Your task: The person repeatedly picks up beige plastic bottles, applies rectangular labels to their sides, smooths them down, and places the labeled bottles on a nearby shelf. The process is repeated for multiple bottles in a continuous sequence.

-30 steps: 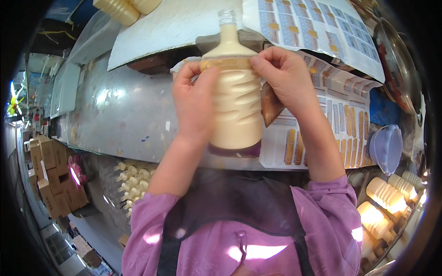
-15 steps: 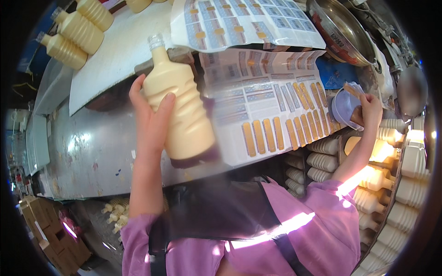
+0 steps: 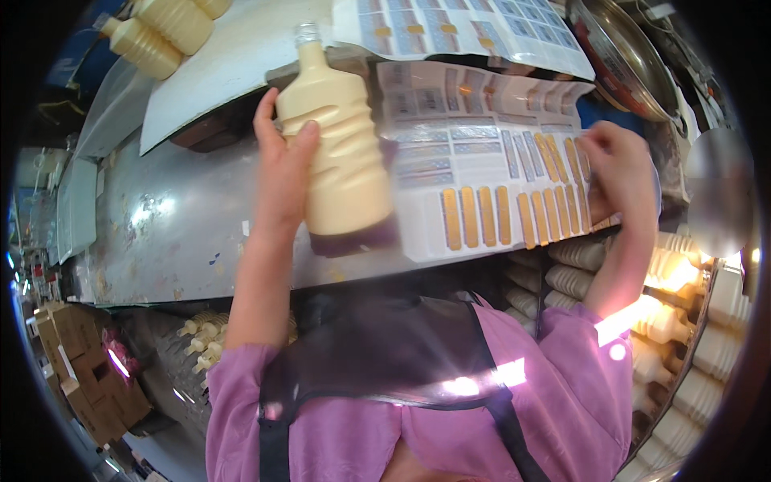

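My left hand (image 3: 285, 173) is wrapped around a cream bottle (image 3: 341, 153) with ribbed sides, a clear threaded neck and a dark purple base. The bottle leans back slightly over the metal table, its neck pointing away from me. My right hand (image 3: 622, 169) is at the right edge of a sheet of stickers (image 3: 418, 233). Its fingers are bent together beside the gold strip stickers (image 3: 550, 217); whatever they pinch, if anything, is too small to make out. Blue-grey stickers and bare gaps also show on that sheet.
A second sticker sheet (image 3: 450, 32) lies behind the first. More cream bottles (image 3: 144, 46) stand at the back left near a white board (image 3: 193, 88). At the back right is a metal basin (image 3: 630, 56). Bottles (image 3: 662, 317) fill racks below right, and cardboard boxes (image 3: 88, 369) sit lower left.
My right hand has moved left from the lilac pail to the sticker sheet's right edge. The bottle stays in my left hand. The whole view has shifted a little.
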A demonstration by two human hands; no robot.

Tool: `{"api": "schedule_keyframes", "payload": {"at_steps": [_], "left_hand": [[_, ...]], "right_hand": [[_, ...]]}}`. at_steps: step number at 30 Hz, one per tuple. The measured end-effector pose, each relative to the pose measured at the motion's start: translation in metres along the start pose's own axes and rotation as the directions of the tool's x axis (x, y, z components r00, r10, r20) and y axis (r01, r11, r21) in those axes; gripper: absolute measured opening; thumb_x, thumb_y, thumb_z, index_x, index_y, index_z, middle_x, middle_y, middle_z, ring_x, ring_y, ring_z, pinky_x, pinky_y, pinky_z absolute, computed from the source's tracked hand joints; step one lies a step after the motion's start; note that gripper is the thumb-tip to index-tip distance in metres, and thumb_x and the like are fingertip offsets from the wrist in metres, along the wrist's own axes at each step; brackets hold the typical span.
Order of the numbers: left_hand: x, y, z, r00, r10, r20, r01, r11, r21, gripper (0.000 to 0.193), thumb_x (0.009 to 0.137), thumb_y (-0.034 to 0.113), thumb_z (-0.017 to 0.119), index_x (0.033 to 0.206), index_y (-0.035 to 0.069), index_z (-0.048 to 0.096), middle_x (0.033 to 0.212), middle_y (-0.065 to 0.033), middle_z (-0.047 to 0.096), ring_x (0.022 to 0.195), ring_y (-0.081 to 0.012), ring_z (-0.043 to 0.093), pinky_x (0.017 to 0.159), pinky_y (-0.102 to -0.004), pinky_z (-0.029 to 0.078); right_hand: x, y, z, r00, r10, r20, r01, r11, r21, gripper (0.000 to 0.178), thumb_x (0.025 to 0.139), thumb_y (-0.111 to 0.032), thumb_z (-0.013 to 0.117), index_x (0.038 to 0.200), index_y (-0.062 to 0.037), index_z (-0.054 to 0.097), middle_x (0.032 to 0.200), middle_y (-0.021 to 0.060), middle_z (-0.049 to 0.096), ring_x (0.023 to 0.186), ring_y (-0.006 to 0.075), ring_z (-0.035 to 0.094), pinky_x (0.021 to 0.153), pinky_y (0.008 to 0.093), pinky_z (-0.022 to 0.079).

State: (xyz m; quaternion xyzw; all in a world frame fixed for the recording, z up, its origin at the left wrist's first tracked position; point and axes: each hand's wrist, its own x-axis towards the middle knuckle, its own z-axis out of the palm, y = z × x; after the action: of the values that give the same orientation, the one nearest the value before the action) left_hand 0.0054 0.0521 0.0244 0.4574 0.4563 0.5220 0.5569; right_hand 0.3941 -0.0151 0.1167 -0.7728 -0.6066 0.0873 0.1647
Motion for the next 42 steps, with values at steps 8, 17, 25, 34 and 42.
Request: {"api": "schedule_keyframes", "payload": {"at_steps": [8,17,25,34,42], "left_hand": [[0.0,0.017,-0.005,0.999,0.021,0.044,-0.018,0.998,-0.067,0.084,0.095,0.017,0.066,0.162,0.009,0.017,0.143,-0.0188,0.048,0.125,-0.023,0.054,0.106,-0.0362,0.047],[0.025,0.011,-0.004,0.997,-0.038,-0.062,0.037,0.999,-0.01,0.048,0.1,0.029,0.069,0.134,0.001,0.05,0.117,-0.0114,0.062,0.106,-0.0138,0.06,0.092,-0.0292,0.051],[0.028,0.011,0.004,0.993,-0.017,-0.116,0.015,1.0,-0.014,0.041,0.099,0.021,0.073,0.128,0.002,0.053,0.11,-0.0083,0.063,0.097,-0.0119,0.061,0.084,-0.0272,0.054],[0.027,0.007,0.005,0.99,0.011,-0.137,-0.003,0.998,0.055,0.039,0.1,0.022,0.071,0.129,0.002,0.053,0.11,-0.0082,0.064,0.095,-0.0113,0.061,0.081,-0.0263,0.054],[0.029,0.0,-0.001,0.986,0.15,-0.077,-0.133,0.972,0.192,0.042,0.101,0.028,0.067,0.133,0.002,0.058,0.112,-0.0086,0.066,0.099,-0.0135,0.063,0.086,-0.0284,0.053]], "right_hand": [[0.032,-0.177,0.063,0.891,-0.411,0.192,0.077,0.555,0.829,0.022,0.095,-0.023,0.074,0.095,-0.0013,0.071,0.083,-0.0017,0.068,0.069,0.0029,0.055,0.061,0.0203,0.044],[0.057,-0.191,0.122,0.904,-0.279,0.323,-0.076,0.639,0.765,0.023,0.09,-0.025,0.075,0.089,-0.0018,0.071,0.08,-0.0003,0.068,0.07,0.0049,0.058,0.064,0.021,0.046],[0.058,-0.173,0.138,0.92,-0.265,0.287,-0.098,0.555,0.826,0.027,0.091,-0.027,0.08,0.091,-0.002,0.07,0.079,0.0001,0.068,0.062,0.004,0.056,0.054,0.0193,0.042],[0.061,-0.164,0.154,0.903,-0.326,0.28,-0.115,0.446,0.888,0.024,0.094,-0.025,0.078,0.094,-0.0028,0.068,0.083,-0.0001,0.069,0.066,0.0028,0.057,0.057,0.0188,0.043],[0.065,-0.151,0.162,0.896,-0.343,0.282,-0.159,0.346,0.925,0.03,0.1,-0.028,0.071,0.115,-0.0035,0.066,0.086,-0.0025,0.066,0.072,0.0019,0.055,0.062,0.019,0.043]]}}
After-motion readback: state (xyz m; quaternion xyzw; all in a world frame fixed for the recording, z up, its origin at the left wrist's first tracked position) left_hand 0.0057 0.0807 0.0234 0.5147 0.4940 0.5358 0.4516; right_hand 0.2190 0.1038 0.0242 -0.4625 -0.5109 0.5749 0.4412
